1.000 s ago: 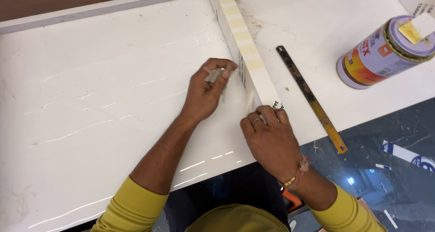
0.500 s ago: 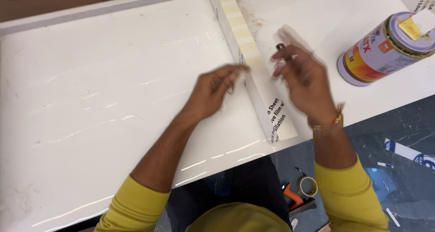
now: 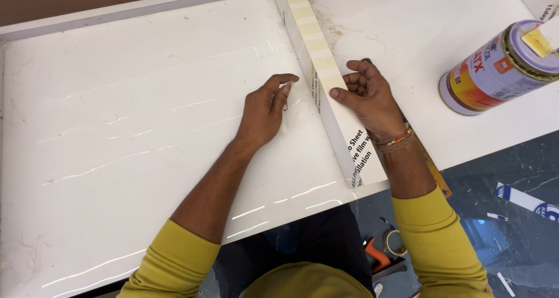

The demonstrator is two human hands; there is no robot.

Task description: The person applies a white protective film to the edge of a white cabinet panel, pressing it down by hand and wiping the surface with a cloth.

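Your upright white divider strip (image 3: 326,88), its top edge patched with pale yellow tape, runs diagonally across the glossy white panel (image 3: 134,129), standing on edge.

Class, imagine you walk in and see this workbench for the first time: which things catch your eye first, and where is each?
The long white upright board strip with pale tape patches runs up the middle of the glossy white flat panel. The right hand presses against its right side and the left hand rests on the panel just left of it. A colourful metal can lying on its side sits at the far right.
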